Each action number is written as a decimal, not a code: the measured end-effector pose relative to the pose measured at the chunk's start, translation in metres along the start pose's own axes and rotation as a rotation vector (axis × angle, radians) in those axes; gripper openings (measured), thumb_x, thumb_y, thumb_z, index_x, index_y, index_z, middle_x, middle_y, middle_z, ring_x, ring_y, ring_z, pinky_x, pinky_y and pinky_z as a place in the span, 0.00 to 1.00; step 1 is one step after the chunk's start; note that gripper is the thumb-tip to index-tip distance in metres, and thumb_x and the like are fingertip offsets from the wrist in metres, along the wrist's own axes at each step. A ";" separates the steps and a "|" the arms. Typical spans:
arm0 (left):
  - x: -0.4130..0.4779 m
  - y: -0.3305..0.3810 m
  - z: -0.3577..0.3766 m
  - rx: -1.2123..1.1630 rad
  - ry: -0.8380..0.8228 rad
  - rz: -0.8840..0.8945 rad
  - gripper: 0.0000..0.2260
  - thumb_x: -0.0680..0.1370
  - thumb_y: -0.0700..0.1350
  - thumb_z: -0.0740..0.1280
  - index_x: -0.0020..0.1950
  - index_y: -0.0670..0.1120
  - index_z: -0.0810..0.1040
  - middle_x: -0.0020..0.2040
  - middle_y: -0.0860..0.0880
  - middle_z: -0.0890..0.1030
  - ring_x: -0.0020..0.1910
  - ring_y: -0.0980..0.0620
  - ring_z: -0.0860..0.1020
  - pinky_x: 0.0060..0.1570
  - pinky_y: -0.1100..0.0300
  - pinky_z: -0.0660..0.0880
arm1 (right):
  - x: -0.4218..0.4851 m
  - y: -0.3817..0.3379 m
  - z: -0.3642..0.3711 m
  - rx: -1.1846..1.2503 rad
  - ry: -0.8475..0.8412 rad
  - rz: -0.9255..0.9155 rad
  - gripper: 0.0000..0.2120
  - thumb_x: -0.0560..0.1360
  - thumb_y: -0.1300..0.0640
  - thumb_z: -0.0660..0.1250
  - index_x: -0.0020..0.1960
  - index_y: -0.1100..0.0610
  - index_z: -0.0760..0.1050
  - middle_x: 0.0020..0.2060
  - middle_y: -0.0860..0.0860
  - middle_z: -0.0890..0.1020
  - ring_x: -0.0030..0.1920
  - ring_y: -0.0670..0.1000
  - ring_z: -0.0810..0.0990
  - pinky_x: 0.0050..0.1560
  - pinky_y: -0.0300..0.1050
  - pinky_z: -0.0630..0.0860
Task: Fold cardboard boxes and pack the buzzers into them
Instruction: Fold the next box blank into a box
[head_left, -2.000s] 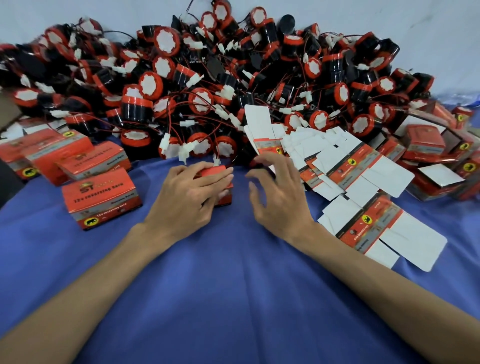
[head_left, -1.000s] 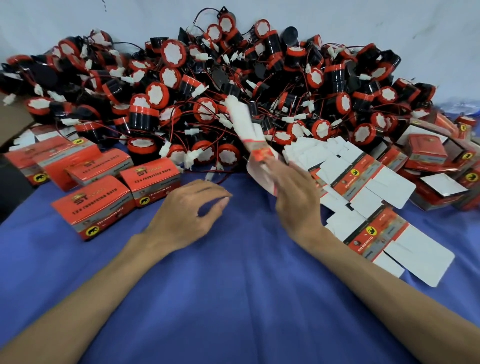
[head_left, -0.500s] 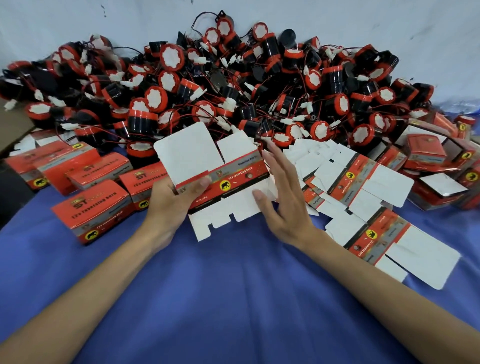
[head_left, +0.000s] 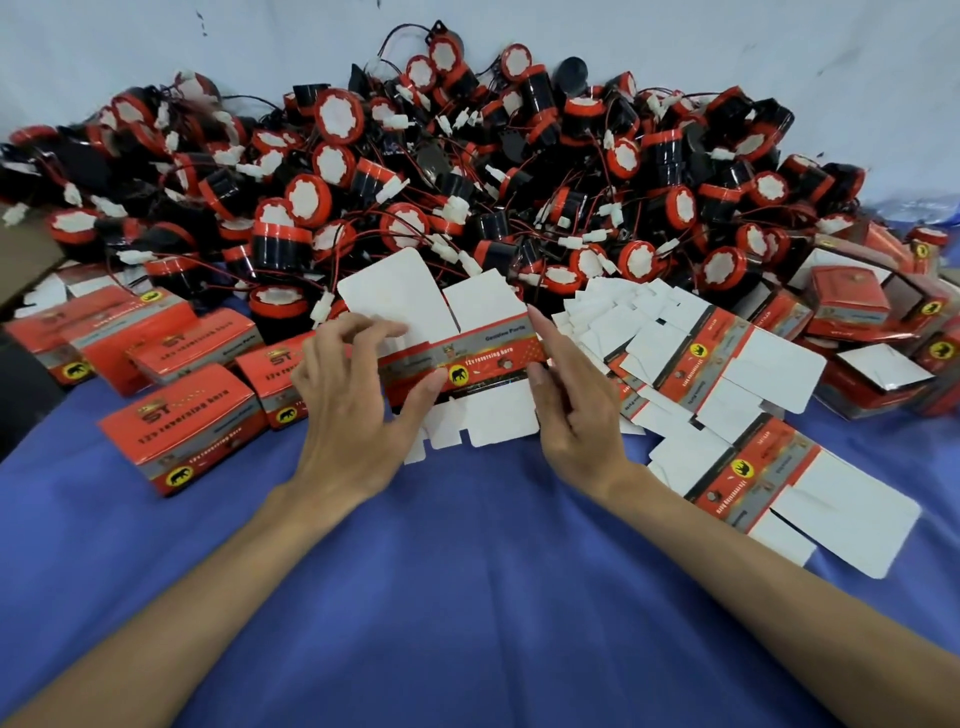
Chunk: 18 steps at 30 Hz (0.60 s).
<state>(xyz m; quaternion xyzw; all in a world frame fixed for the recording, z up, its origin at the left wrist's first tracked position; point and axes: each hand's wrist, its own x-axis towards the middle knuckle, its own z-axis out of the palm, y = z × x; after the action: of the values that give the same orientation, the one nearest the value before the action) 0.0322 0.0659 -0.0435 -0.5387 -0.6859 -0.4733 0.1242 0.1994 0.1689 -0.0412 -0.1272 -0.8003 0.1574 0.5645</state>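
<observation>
box blank (head_left: 467, 358) at frame centre above blue cloth (head_left: 467, 597), left hand (head_left: 353, 410) pinching its left end, right hand (head_left: 571, 410) gripping its right edge, lower flaps partly hidden by both, buzzer pile (head_left: 467, 182) across top, folded boxes (head_left: 182, 431) left, leftmost partly cut off, print blurry

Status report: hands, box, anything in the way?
Left hand and right hand grip flat box blank, not yet folded. Buzzer pile behind, spare blanks right. Nothing blocking.
</observation>
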 end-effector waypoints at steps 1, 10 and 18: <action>0.001 0.001 -0.002 -0.031 0.016 -0.014 0.24 0.76 0.62 0.60 0.64 0.47 0.71 0.61 0.46 0.66 0.64 0.54 0.62 0.63 0.53 0.57 | 0.000 -0.002 0.001 0.022 -0.002 0.006 0.17 0.81 0.64 0.57 0.67 0.70 0.65 0.39 0.51 0.73 0.36 0.41 0.64 0.38 0.32 0.66; 0.010 -0.001 -0.013 -0.104 -0.148 -0.130 0.16 0.72 0.62 0.55 0.33 0.52 0.69 0.36 0.57 0.68 0.43 0.52 0.69 0.48 0.57 0.54 | -0.006 -0.013 0.004 0.226 -0.066 0.182 0.17 0.82 0.56 0.51 0.69 0.52 0.64 0.24 0.40 0.61 0.25 0.41 0.61 0.33 0.41 0.67; 0.002 0.004 -0.010 -0.456 -0.426 -0.161 0.16 0.76 0.52 0.63 0.29 0.50 0.71 0.43 0.48 0.75 0.38 0.60 0.74 0.38 0.71 0.67 | -0.004 -0.014 0.004 0.274 -0.019 0.377 0.15 0.81 0.59 0.56 0.66 0.49 0.68 0.28 0.50 0.71 0.29 0.48 0.67 0.36 0.31 0.62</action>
<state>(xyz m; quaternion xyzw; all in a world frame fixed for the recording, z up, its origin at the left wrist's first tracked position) 0.0310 0.0595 -0.0350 -0.5835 -0.6130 -0.4997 -0.1842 0.1963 0.1545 -0.0401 -0.1954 -0.7387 0.3684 0.5296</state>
